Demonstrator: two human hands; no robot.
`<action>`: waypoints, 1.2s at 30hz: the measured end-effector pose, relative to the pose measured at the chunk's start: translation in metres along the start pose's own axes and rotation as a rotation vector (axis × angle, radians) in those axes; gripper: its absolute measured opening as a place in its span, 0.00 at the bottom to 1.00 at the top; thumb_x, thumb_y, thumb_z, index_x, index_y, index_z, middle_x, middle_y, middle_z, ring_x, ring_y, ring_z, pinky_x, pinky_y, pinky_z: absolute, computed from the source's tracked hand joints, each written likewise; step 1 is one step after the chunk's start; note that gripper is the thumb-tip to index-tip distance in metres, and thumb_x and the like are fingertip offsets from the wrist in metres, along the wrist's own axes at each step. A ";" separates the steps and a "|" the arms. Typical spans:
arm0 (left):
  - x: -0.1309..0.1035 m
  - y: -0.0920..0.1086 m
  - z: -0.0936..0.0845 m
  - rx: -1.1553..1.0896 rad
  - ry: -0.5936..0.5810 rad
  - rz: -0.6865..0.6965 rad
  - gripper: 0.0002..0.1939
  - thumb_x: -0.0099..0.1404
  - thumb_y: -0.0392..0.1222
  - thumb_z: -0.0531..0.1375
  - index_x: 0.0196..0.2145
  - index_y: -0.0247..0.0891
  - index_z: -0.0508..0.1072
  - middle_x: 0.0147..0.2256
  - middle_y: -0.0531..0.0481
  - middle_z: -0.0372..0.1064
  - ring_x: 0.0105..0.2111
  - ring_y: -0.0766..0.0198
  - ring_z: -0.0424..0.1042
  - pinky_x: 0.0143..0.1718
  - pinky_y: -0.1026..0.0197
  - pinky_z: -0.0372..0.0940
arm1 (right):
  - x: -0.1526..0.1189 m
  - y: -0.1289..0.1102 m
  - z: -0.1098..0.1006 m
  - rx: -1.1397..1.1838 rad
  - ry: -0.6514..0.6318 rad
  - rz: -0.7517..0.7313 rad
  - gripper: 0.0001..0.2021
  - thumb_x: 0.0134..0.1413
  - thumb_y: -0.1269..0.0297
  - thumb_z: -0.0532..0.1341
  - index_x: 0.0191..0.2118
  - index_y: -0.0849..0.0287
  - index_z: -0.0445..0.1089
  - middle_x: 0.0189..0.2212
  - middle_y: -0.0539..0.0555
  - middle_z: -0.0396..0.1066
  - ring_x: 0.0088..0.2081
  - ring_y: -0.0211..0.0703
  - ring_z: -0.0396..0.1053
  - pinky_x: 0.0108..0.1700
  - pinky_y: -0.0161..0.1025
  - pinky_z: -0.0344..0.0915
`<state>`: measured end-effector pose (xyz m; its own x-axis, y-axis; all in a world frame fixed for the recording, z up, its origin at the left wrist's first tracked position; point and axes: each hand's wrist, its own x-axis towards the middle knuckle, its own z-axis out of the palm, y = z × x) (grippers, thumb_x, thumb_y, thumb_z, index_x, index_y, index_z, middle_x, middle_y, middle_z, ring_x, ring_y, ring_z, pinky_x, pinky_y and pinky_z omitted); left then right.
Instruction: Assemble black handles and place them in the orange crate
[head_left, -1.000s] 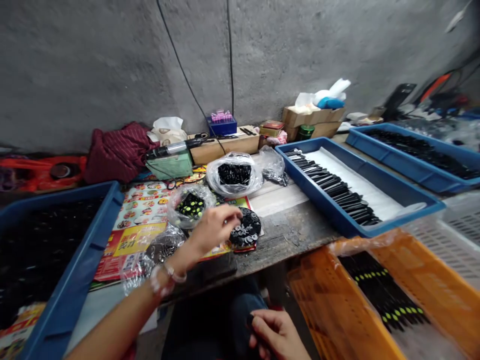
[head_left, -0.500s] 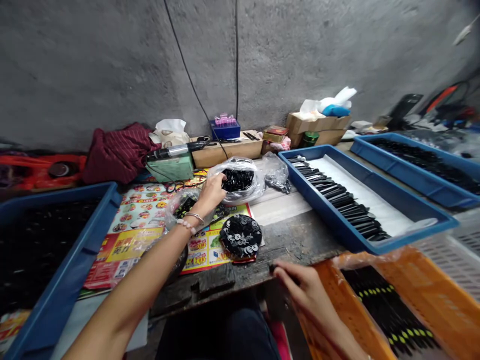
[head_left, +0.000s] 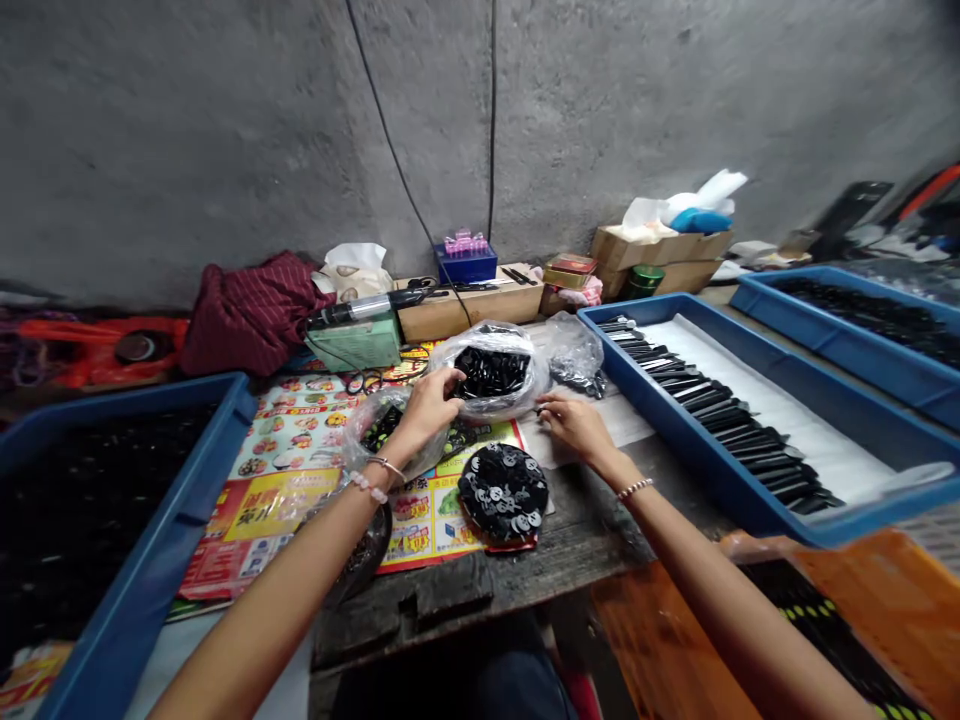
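My left hand (head_left: pixel 426 412) is at the near-left rim of a clear plastic bag (head_left: pixel 538 385) filled with shiny small black parts (head_left: pixel 491 372). Its fingers are curled together, and whatever they pinch is too small to make out. Just right of that bag, my right hand (head_left: pixel 576 428) pinches a small black piece (head_left: pixel 541 408) between thumb and fingertips. Below the hands sits a round container of black and silver flat pieces (head_left: pixel 502 490). Under my left forearm lies a second plastic bag (head_left: pixel 358 425) holding black and yellow-green pieces.
A blue tray (head_left: pixel 757 515) of black-handled tools in a row stands on the right, with another blue tray (head_left: pixel 847 320) behind it. At left is a blue bin (head_left: pixel 127 560) of black parts. An orange crate (head_left: pixel 885 590) sits lower right. Boxes and a maroon cloth (head_left: pixel 247 310) line the wall.
My right hand has moved up and forward from the table's front edge to beside the bag of black parts. My left hand has drawn back slightly from the bag's contents to its rim.
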<state>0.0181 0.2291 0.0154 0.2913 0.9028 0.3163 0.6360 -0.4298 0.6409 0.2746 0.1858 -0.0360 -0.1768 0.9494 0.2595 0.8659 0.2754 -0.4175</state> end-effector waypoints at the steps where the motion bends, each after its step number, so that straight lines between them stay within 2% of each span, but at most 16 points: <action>1: 0.000 0.000 0.000 -0.034 0.005 -0.007 0.19 0.48 0.29 0.58 0.40 0.33 0.76 0.30 0.49 0.71 0.31 0.60 0.68 0.34 0.60 0.65 | 0.000 0.002 0.001 0.010 -0.005 0.007 0.11 0.58 0.75 0.57 0.35 0.60 0.78 0.48 0.56 0.75 0.44 0.47 0.74 0.48 0.39 0.67; 7: -0.002 0.010 -0.003 -0.259 0.069 -0.043 0.10 0.51 0.33 0.59 0.32 0.33 0.77 0.30 0.48 0.74 0.31 0.60 0.71 0.37 0.59 0.65 | 0.007 0.009 -0.003 0.145 0.001 0.039 0.10 0.56 0.74 0.59 0.32 0.61 0.79 0.45 0.57 0.76 0.45 0.48 0.73 0.49 0.39 0.66; 9: -0.008 0.016 -0.007 -0.344 0.093 -0.060 0.09 0.51 0.34 0.60 0.32 0.33 0.76 0.32 0.47 0.75 0.33 0.60 0.72 0.39 0.58 0.66 | 0.003 0.008 -0.007 0.222 0.025 0.059 0.10 0.56 0.72 0.59 0.31 0.62 0.79 0.44 0.58 0.76 0.40 0.47 0.75 0.44 0.37 0.68; 11: -0.019 0.023 -0.011 -0.427 0.103 -0.085 0.09 0.52 0.36 0.61 0.33 0.32 0.75 0.33 0.46 0.75 0.33 0.61 0.72 0.39 0.59 0.67 | -0.008 0.002 -0.014 0.303 0.057 0.092 0.12 0.57 0.67 0.58 0.33 0.65 0.79 0.45 0.61 0.76 0.32 0.44 0.75 0.34 0.36 0.70; 13: -0.036 0.031 -0.015 -0.499 0.084 -0.112 0.10 0.53 0.39 0.63 0.33 0.32 0.75 0.32 0.46 0.75 0.32 0.61 0.73 0.37 0.59 0.69 | -0.030 -0.009 -0.024 0.378 0.085 0.129 0.17 0.60 0.60 0.55 0.38 0.67 0.78 0.39 0.62 0.77 0.25 0.41 0.72 0.26 0.35 0.68; 16: -0.072 0.044 -0.018 -0.720 -0.037 -0.241 0.13 0.52 0.44 0.66 0.32 0.32 0.74 0.29 0.48 0.74 0.27 0.64 0.73 0.31 0.61 0.70 | -0.080 -0.036 -0.035 0.622 0.089 0.256 0.23 0.59 0.50 0.57 0.40 0.68 0.78 0.21 0.56 0.74 0.22 0.41 0.68 0.23 0.34 0.65; 17: -0.086 0.048 -0.018 -0.811 -0.090 -0.306 0.15 0.51 0.45 0.67 0.32 0.32 0.73 0.28 0.49 0.73 0.26 0.64 0.73 0.30 0.61 0.70 | -0.099 -0.047 -0.036 0.746 0.067 0.322 0.24 0.56 0.48 0.59 0.38 0.68 0.78 0.20 0.55 0.72 0.21 0.40 0.67 0.23 0.34 0.64; 19: -0.115 0.056 -0.016 -0.946 -0.200 -0.435 0.17 0.50 0.47 0.70 0.32 0.33 0.72 0.26 0.51 0.73 0.24 0.64 0.74 0.29 0.61 0.70 | -0.137 -0.070 -0.034 0.967 -0.015 0.449 0.25 0.51 0.45 0.63 0.38 0.67 0.78 0.23 0.57 0.74 0.21 0.40 0.66 0.23 0.34 0.63; 22: -0.153 0.064 -0.011 -0.977 -0.324 -0.558 0.19 0.50 0.49 0.70 0.33 0.34 0.71 0.24 0.51 0.73 0.23 0.62 0.74 0.27 0.62 0.70 | -0.181 -0.102 -0.018 1.162 -0.134 0.583 0.28 0.46 0.42 0.65 0.39 0.66 0.78 0.23 0.57 0.75 0.20 0.39 0.64 0.21 0.33 0.61; 25: -0.184 0.068 -0.008 -0.987 -0.385 -0.625 0.19 0.51 0.50 0.70 0.33 0.35 0.70 0.22 0.52 0.73 0.22 0.63 0.74 0.24 0.64 0.68 | -0.206 -0.126 0.001 1.213 -0.195 0.606 0.28 0.47 0.40 0.64 0.38 0.66 0.78 0.21 0.55 0.74 0.19 0.37 0.63 0.21 0.33 0.59; 28: -0.205 0.069 -0.006 -0.996 -0.402 -0.668 0.20 0.50 0.50 0.70 0.33 0.35 0.70 0.21 0.54 0.71 0.21 0.64 0.73 0.23 0.65 0.68 | -0.217 -0.141 0.012 1.186 -0.214 0.597 0.28 0.48 0.40 0.63 0.38 0.65 0.78 0.21 0.56 0.74 0.19 0.38 0.63 0.22 0.33 0.59; 33: -0.226 0.069 -0.001 -0.984 -0.402 -0.670 0.19 0.50 0.49 0.70 0.32 0.34 0.70 0.20 0.55 0.68 0.21 0.65 0.72 0.22 0.65 0.68 | -0.226 -0.153 0.013 1.099 -0.262 0.523 0.26 0.53 0.41 0.60 0.35 0.64 0.78 0.21 0.55 0.74 0.20 0.38 0.63 0.23 0.34 0.60; 36: -0.232 0.070 0.001 -0.984 -0.385 -0.674 0.18 0.50 0.49 0.69 0.31 0.33 0.71 0.20 0.55 0.68 0.20 0.66 0.71 0.22 0.66 0.68 | -0.230 -0.156 0.012 1.063 -0.274 0.506 0.27 0.54 0.41 0.59 0.37 0.65 0.78 0.22 0.56 0.74 0.20 0.39 0.64 0.23 0.34 0.60</action>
<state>-0.0041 -0.0104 -0.0137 0.4107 0.8216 -0.3955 -0.0149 0.4397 0.8980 0.1746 -0.0738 -0.0413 -0.1335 0.9507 -0.2799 0.0711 -0.2725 -0.9595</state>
